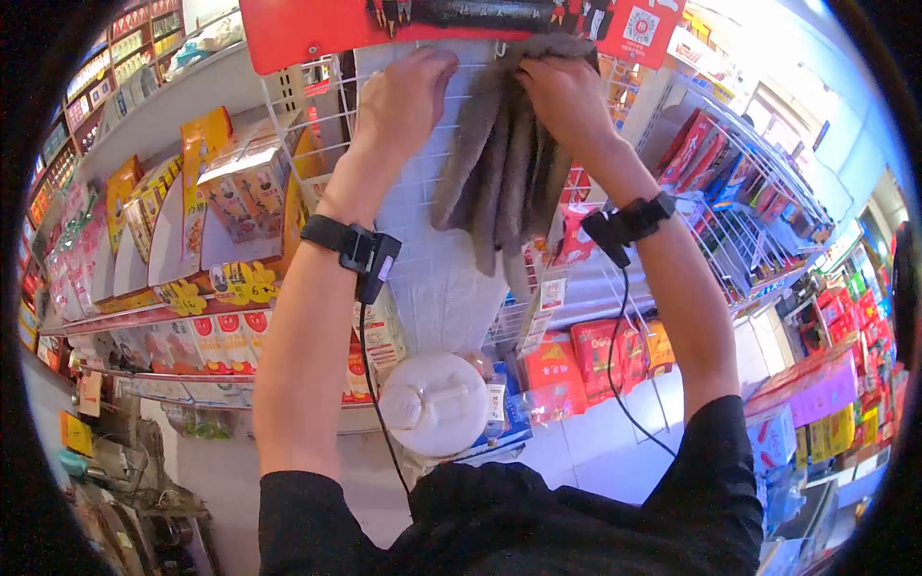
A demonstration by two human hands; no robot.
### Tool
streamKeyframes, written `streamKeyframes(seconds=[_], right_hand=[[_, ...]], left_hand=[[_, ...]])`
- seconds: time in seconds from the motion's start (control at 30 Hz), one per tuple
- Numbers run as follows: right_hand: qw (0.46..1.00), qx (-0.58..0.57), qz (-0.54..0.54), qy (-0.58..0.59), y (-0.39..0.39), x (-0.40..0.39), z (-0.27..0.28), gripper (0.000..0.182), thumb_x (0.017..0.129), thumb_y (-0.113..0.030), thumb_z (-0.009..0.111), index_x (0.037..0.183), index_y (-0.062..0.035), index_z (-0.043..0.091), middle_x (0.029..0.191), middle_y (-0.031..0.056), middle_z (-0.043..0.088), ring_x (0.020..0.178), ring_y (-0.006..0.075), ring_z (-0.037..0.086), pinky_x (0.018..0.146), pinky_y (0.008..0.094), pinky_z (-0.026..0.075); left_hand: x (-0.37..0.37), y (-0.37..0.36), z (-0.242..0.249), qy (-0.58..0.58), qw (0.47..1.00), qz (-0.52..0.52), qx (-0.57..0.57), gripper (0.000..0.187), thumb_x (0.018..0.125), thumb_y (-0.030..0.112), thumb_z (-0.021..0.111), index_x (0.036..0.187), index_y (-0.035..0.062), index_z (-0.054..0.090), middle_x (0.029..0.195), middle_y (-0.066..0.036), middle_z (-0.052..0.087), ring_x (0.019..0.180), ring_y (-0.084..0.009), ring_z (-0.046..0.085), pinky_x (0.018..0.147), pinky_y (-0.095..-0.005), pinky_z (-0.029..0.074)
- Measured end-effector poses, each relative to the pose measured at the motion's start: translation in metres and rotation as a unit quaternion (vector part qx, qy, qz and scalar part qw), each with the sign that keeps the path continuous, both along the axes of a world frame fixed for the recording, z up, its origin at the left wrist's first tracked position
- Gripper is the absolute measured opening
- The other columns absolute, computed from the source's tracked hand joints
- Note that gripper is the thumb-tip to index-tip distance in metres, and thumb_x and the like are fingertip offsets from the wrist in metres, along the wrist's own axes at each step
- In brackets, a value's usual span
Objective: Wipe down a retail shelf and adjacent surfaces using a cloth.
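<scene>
Dark grey fuzzy gloves or similar knitwear (pixel 499 173) hang in a bunch on a white wire rack (pixel 437 125), near a small metal hook. My right hand (pixel 565 94) pinches the top of the bunch at the upper middle. My left hand (pixel 408 96) is raised to the left of the bunch, in front of the rack, its fingers curled together; whether it holds something small is hidden. Both wrists wear black straps with small devices and cables.
A red sign (pixel 461 24) spans the top. Boxed goods fill the left shelf (pixel 173 298). Wire racks with packets (pixel 711 211) stand at right. Below the rack sits a white round container (pixel 434 405), beside red packages (pixel 555 374).
</scene>
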State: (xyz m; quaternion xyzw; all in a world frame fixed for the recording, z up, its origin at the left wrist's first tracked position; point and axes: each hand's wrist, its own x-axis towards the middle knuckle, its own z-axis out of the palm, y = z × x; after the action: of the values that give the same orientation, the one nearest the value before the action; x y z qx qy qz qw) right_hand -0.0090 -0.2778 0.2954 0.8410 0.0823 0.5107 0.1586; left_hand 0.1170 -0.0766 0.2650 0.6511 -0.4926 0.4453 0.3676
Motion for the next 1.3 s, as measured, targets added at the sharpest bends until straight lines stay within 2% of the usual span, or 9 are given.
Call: streamKeyframes(seconds=[0.07,0.1,0.2,0.33,0.47,0.77,0.93,1.1,1.3], right_hand=[[0.997,-0.014,-0.076,0.026,-0.013,-0.014,0.001,0.014,0.086,-0.014,0.070,0.096,-0.0062,0.073,0.083,0.0151,0.070,0.078,0.0374,0.067,0.074,0.0471,0.054],[0.999,-0.025,-0.016,-0.042,-0.027,-0.018,-0.002,0.016,0.085,-0.015,0.072,0.099,-0.0066,0.074,0.084,0.0155,0.070,0.076,0.0364,0.067,0.071,0.0466,0.054],[0.993,-0.005,0.010,-0.116,-0.039,-0.029,-0.017,0.019,0.085,-0.015,0.073,0.101,-0.0069,0.074,0.084,0.0155,0.071,0.077,0.0354,0.068,0.072,0.0453,0.054],[0.987,0.043,-0.061,-0.140,-0.044,-0.039,-0.021,0.025,0.084,-0.015,0.074,0.107,-0.0056,0.073,0.091,0.0165,0.073,0.083,0.0377,0.069,0.081,0.0443,0.055],[0.986,0.068,-0.044,-0.142,-0.057,-0.032,-0.007,0.030,0.082,-0.014,0.070,0.112,-0.0097,0.072,0.102,0.0190,0.072,0.091,0.0393,0.069,0.084,0.0472,0.056],[0.995,0.027,-0.073,-0.059,-0.047,-0.035,-0.004,0.037,0.079,-0.013,0.066,0.115,-0.0040,0.070,0.108,0.0208,0.071,0.102,0.0406,0.066,0.094,0.0500,0.052],[0.993,0.108,-0.030,-0.028,-0.038,-0.041,-0.004,0.039,0.079,-0.012,0.065,0.117,-0.0037,0.070,0.112,0.0222,0.069,0.103,0.0419,0.065,0.095,0.0500,0.051],[0.996,0.087,-0.028,-0.015,-0.043,-0.042,-0.002,0.041,0.082,-0.008,0.064,0.122,-0.0012,0.066,0.116,0.0208,0.067,0.107,0.0426,0.061,0.095,0.0492,0.049],[0.996,-0.016,-0.089,0.006,-0.056,-0.056,0.009,0.036,0.083,-0.007,0.059,0.117,-0.0064,0.071,0.114,0.0166,0.070,0.110,0.0371,0.064,0.099,0.0483,0.049]], left_hand=[[0.000,-0.002,0.001,-0.008,1.000,0.006,-0.001,0.017,0.097,0.020,0.057,0.107,0.0120,0.069,0.100,-0.011,0.070,0.089,-0.0396,0.068,0.074,-0.0507,0.056],[0.001,-0.003,0.000,-0.017,1.000,0.016,-0.007,0.017,0.097,0.020,0.057,0.107,0.0119,0.069,0.101,-0.011,0.070,0.090,-0.0395,0.068,0.074,-0.0507,0.056],[0.001,-0.007,0.000,-0.018,0.999,0.036,0.002,0.017,0.098,0.021,0.057,0.107,0.0121,0.068,0.101,-0.011,0.070,0.089,-0.0393,0.068,0.074,-0.0506,0.056],[0.005,-0.009,-0.002,-0.049,0.998,0.015,-0.022,0.016,0.099,0.022,0.057,0.107,0.0124,0.067,0.101,-0.010,0.069,0.089,-0.0393,0.067,0.073,-0.0505,0.056],[0.009,-0.010,-0.001,-0.028,1.000,0.005,-0.006,0.016,0.099,0.022,0.057,0.106,0.0126,0.067,0.101,-0.010,0.069,0.090,-0.0397,0.067,0.074,-0.0504,0.055],[0.008,-0.011,0.002,-0.024,1.000,0.007,-0.008,0.014,0.098,0.020,0.058,0.105,0.0114,0.067,0.100,-0.011,0.068,0.092,-0.0395,0.065,0.074,-0.0484,0.053],[0.005,-0.011,0.005,-0.035,0.999,-0.011,-0.034,0.013,0.097,0.018,0.060,0.104,0.0103,0.066,0.100,-0.011,0.068,0.092,-0.0395,0.065,0.073,-0.0473,0.053],[0.000,-0.006,0.003,-0.002,1.000,-0.002,-0.004,0.012,0.097,0.018,0.060,0.102,0.0090,0.066,0.099,-0.011,0.068,0.093,-0.0393,0.065,0.073,-0.0449,0.053],[0.009,-0.007,0.004,-0.005,1.000,-0.019,-0.004,0.012,0.096,0.017,0.061,0.102,0.0087,0.068,0.102,-0.010,0.070,0.094,-0.0381,0.066,0.076,-0.0438,0.054]])
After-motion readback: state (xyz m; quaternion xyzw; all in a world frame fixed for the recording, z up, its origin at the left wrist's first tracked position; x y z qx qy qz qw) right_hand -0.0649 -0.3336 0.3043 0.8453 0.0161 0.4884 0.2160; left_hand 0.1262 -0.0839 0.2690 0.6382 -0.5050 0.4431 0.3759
